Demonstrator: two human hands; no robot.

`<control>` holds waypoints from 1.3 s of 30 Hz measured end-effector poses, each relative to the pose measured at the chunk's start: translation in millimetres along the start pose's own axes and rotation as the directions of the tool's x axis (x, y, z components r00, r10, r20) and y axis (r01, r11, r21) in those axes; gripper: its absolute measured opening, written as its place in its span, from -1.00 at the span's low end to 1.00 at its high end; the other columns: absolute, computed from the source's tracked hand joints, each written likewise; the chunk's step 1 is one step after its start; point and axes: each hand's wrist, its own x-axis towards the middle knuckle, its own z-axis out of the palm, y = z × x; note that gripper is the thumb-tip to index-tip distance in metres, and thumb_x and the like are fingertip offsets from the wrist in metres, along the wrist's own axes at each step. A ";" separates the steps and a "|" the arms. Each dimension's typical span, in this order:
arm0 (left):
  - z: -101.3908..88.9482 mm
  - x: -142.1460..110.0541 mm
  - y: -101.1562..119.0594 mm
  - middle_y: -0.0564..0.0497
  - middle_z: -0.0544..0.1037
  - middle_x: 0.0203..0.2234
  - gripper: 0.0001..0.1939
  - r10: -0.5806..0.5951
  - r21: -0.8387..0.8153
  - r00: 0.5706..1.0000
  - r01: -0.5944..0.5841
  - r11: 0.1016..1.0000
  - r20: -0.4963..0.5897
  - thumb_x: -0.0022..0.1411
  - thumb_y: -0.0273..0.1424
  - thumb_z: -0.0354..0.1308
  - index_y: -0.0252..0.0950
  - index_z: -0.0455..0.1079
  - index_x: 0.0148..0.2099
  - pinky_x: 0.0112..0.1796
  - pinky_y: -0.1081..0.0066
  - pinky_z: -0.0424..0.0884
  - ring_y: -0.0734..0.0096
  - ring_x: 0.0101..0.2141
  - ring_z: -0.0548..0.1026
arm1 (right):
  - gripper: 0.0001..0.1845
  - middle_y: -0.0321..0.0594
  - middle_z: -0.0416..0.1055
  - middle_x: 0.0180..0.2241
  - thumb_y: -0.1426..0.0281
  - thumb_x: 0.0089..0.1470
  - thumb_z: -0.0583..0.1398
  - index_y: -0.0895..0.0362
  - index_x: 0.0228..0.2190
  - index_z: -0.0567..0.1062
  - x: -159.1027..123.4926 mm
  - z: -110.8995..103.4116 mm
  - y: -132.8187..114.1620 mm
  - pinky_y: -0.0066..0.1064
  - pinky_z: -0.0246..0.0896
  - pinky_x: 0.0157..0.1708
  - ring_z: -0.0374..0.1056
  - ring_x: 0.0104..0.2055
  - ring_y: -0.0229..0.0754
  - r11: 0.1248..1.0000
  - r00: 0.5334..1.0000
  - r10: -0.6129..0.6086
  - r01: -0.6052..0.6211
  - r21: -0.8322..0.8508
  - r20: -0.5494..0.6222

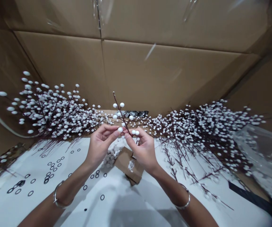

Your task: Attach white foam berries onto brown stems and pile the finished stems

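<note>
Between my hands stands a dark brown twig (118, 105) with white balls like berries along it, its bare tip pointing up. My right hand (142, 147) pinches the twig's lower part between thumb and fingers. My left hand (102, 142) is closed at the fingertips on a white berry (120, 129) beside the stem; whether that berry sits on the twig I cannot tell. Below my hands are a pile of loose white berries (111, 157) and a small cardboard piece (128, 164) with a whitish smear on it.
Bunches of white-berry branches lie at the left (55, 113) and right (197, 126). Several black rings (52, 167) are scattered on the white table (124, 201). Cardboard walls (150, 72) enclose the back and sides. Clear plastic (265, 148) lies at the right.
</note>
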 end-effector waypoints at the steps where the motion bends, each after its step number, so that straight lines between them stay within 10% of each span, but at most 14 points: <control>1: 0.1 -0.3 0.4 -0.11 0.63 -0.23 -0.75 0.005 0.005 1.000 -0.005 1.000 0.005 0.12 -0.31 0.36 -0.33 0.43 -0.21 -0.10 0.34 0.52 0.23 -0.17 0.61 | -0.88 -0.26 0.51 -0.31 0.31 0.12 0.24 0.07 -0.28 0.52 -0.3 0.2 0.5 -0.37 0.27 -0.27 0.40 -0.28 -0.22 1.000 1.000 -0.001 0.001 0.003 -0.003; 12: 2.3 -1.1 2.6 -0.10 0.62 -0.20 -0.80 0.064 0.049 0.998 -0.065 0.997 0.020 0.16 -0.35 0.33 -0.32 0.44 -0.22 -0.11 0.37 0.51 0.26 -0.15 0.60 | -0.87 -0.27 0.48 -0.32 0.28 0.14 0.23 0.07 -0.29 0.50 0.9 0.9 4.5 -0.36 0.24 -0.27 0.37 -0.28 -0.21 1.000 1.000 0.003 -0.003 0.004 -0.003; 20: -4.6 7.1 3.0 -0.14 0.52 0.01 -0.60 -0.113 0.103 0.976 0.095 0.990 0.186 0.23 -0.21 0.24 -0.25 0.37 0.06 -0.01 0.32 0.42 0.20 0.03 0.49 | -0.81 -0.21 0.55 -0.22 0.24 0.02 0.32 0.08 -0.34 0.54 16.4 -7.0 10.4 -0.30 0.30 -0.09 0.44 -0.15 -0.17 0.935 0.980 0.194 -0.199 0.294 0.047; 28: 3.0 -5.1 2.0 -0.07 0.63 -0.23 -0.71 -0.329 0.381 0.715 0.094 0.920 0.618 0.33 -0.21 0.07 -0.25 0.55 -0.16 -0.10 0.32 0.43 0.25 -0.19 0.57 | -0.74 -0.21 0.56 -0.15 0.26 -0.07 0.37 0.09 -0.44 0.41 23.9 -10.9 6.6 -0.39 0.33 -0.16 0.46 -0.08 -0.19 0.790 0.952 0.292 -0.292 0.539 0.087; 34: 3.6 -3.6 1.6 -0.10 0.64 -0.36 -0.74 -0.312 0.300 0.793 0.171 0.938 0.523 0.27 -0.20 0.15 -0.27 0.55 -0.23 -0.21 0.36 0.47 0.28 -0.32 0.59 | -0.59 -0.16 0.48 0.00 0.25 -0.07 0.34 0.05 -0.15 0.44 27.6 -20.8 -5.0 -0.30 0.31 -0.05 0.40 0.01 -0.13 0.808 0.928 0.285 -0.367 0.461 0.239; 39: 0.2 -0.7 -3.2 -0.08 0.64 -0.38 -0.73 -0.280 0.401 0.837 0.080 0.913 0.470 0.26 -0.21 0.15 -0.28 0.56 -0.28 -0.28 0.38 0.47 0.27 -0.35 0.59 | -0.49 -0.23 0.44 0.05 0.25 -0.06 0.31 -0.02 -0.03 0.38 33.8 -31.9 -3.7 -0.20 0.25 0.07 0.32 0.12 -0.09 0.891 0.978 0.200 -0.205 0.405 0.056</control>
